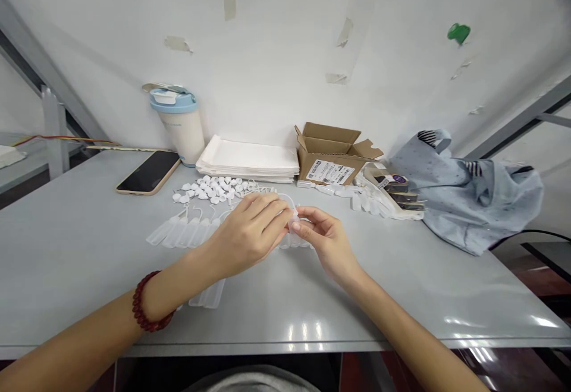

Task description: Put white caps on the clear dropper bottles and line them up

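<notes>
Above the middle of the table, my right hand point(330, 240) pinches a small translucent plastic bottle point(294, 223) between thumb and fingers. A thin white curved strip arches from its top. My left hand point(252, 231) closes on the same bottle from the left, its back toward me and its fingertips mostly hidden. Similar translucent bottles point(190, 232) with thin curved strips lie in a row behind my left forearm. More bottles point(214, 294) lie in front of it, partly covered. A pile of small white caps point(216, 190) is spread just beyond my hands.
Along the wall stand a cup with a blue lid point(181, 124), a stack of white sheets point(250, 159) and an open cardboard box point(332, 157). A phone point(149, 173) lies at left. At right are a bag of dark packets point(397, 190) and a blue cloth point(482, 196).
</notes>
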Demonstrator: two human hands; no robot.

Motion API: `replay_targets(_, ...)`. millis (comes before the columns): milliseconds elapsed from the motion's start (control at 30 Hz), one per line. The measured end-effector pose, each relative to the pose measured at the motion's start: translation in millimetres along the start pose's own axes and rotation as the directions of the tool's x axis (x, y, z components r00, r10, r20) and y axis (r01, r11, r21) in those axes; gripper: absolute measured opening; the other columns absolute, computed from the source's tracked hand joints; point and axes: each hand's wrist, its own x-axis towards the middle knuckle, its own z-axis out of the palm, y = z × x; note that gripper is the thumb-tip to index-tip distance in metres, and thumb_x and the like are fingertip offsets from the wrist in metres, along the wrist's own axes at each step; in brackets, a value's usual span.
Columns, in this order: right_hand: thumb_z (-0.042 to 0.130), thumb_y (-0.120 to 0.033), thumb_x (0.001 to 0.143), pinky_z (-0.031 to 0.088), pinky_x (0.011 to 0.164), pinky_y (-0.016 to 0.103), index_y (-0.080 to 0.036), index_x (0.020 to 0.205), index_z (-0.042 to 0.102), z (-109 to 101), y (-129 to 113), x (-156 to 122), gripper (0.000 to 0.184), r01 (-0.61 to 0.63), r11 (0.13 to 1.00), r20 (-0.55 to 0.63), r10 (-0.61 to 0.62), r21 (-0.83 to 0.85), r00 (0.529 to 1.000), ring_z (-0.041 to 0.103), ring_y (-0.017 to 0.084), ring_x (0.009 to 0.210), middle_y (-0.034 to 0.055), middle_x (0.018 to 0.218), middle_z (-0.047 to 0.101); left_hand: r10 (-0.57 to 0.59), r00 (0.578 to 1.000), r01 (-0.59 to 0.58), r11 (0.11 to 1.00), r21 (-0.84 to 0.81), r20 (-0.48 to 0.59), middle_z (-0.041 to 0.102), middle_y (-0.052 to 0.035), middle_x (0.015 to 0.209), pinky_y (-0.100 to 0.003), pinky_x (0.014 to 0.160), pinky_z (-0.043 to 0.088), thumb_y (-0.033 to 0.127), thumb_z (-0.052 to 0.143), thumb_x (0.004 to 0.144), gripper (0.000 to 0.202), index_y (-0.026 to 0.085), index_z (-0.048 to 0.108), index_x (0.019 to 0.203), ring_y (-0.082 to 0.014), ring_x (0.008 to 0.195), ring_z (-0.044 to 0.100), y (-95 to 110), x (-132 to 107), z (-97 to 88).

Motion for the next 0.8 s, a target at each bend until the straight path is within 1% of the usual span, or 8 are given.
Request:
replay_targets(100, 0.075, -0.029, 0.074, 0.051, 0.074, 0.025, -0.022, 0.093, 0.068, -1, 5, 2, 0.022, 0.003, 1.000, -0.015, -0.002, 0.012, 1.000, 0.065, 0.012, 0.078, 0.0001, 0.091, 0.068, 0.045, 0.999, -0.045, 0.996, 0.075, 0.002, 0.068, -0.0123, 0.094, -0.038, 0.076, 0.048, 0.009, 0.054, 0.087, 0.016, 0.008, 0.061, 0.101, -0.0269, 0.095, 0.059, 2, -1, 1.7)
replay_targets(200, 0.074, -0.030, 0.074, 0.051, 0.074, 0.026, -0.023, 0.098, 0.067, -1, 7, 3, 0.026, 0.001, 1.000, -0.017, -0.001, 0.018, 1.000, 0.064, 0.013, 0.081, 0.0012, 0.095, 0.066, 0.040, 0.999, -0.041, 0.998, 0.037, 0.007, 0.068, -0.0124, 0.094, -0.038, 0.077, 0.048, 0.007, 0.055, 0.086, 0.014, 0.008, 0.062, 0.097, -0.0268, 0.096, 0.060, 3, -1, 1.3)
replay_targets(300, 0.075, -0.032, 0.073, 0.052, 0.074, 0.028, -0.024, 0.098, 0.068, 1, 5, 2, 0.027, 0.006, 1.000, -0.017, -0.005, 0.025, 1.000, 0.066, 0.016, 0.083, 0.0015, 0.095, 0.066, -0.046, 0.999, 0.046, 0.995, -0.083, 0.010, 0.067, -0.0119, 0.099, -0.040, 0.080, 0.049, 0.016, 0.059, 0.086, 0.014, 0.010, 0.061, 0.099, -0.0270, 0.098, 0.059, 3, -1, -0.8)
replay_targets(367, 0.075, -0.033, 0.072, 0.052, 0.074, 0.030, -0.023, 0.095, 0.068, 3, 2, 1, 0.026, -0.005, 1.000, -0.009, 0.006, 0.023, 1.000, 0.067, 0.018, 0.083, 0.0019, 0.095, 0.067, -0.117, 0.993, 0.120, 0.980, -0.158, 0.028, 0.066, -0.0137, 0.104, -0.042, 0.083, 0.049, 0.026, 0.061, 0.086, 0.024, 0.010, 0.059, 0.104, -0.0282, 0.102, 0.058, 3, -1, -2.3)
replay_targets(433, 0.075, -0.034, 0.072, 0.053, 0.073, 0.031, -0.022, 0.093, 0.067, 4, 0, 0, 0.025, -0.020, 1.000, 0.004, 0.020, 0.016, 1.000, 0.068, 0.019, 0.083, 0.0025, 0.092, 0.069, -0.146, 0.988, 0.152, 0.970, -0.190, 0.045, 0.064, -0.0153, 0.107, -0.043, 0.086, 0.049, 0.031, 0.062, 0.086, 0.029, 0.009, 0.057, 0.106, -0.0293, 0.104, 0.056, 4, -1, -3.7)
replay_targets(533, 0.075, -0.035, 0.072, 0.053, 0.074, 0.030, -0.020, 0.091, 0.066, 5, 0, 0, 0.025, -0.029, 1.000, -0.002, 0.029, -0.005, 1.000, 0.066, 0.018, 0.080, 0.0029, 0.087, 0.070, -0.098, 0.993, 0.108, 0.978, -0.179, 0.062, 0.065, -0.0150, 0.106, -0.044, 0.086, 0.049, 0.029, 0.061, 0.087, 0.028, 0.009, 0.056, 0.106, -0.0293, 0.107, 0.055, 4, -2, -5.8)
replay_targets(667, 0.073, -0.036, 0.074, 0.052, 0.075, 0.030, -0.020, 0.091, 0.066, 7, 2, -1, 0.024, -0.048, 0.999, -0.010, 0.048, -0.019, 0.999, 0.065, 0.016, 0.078, 0.0034, 0.091, 0.069, -0.023, 0.990, 0.040, 0.992, -0.123, 0.141, 0.065, -0.0172, 0.105, -0.045, 0.084, 0.049, 0.028, 0.062, 0.086, 0.032, 0.005, 0.057, 0.108, -0.0314, 0.106, 0.055, 6, -1, -7.3)
replay_targets(800, 0.072, -0.037, 0.075, 0.053, 0.072, 0.029, -0.020, 0.090, 0.063, 8, 1, -2, 0.024, -0.046, 0.998, 0.029, 0.048, -0.036, 0.998, 0.065, 0.015, 0.076, 0.0030, 0.091, 0.066, -0.034, 0.989, 0.061, 0.982, -0.179, 0.147, 0.065, -0.0160, 0.105, -0.045, 0.087, 0.049, 0.020, 0.060, 0.086, 0.024, 0.006, 0.059, 0.106, -0.0303, 0.107, 0.054, 4, -1, -9.9)
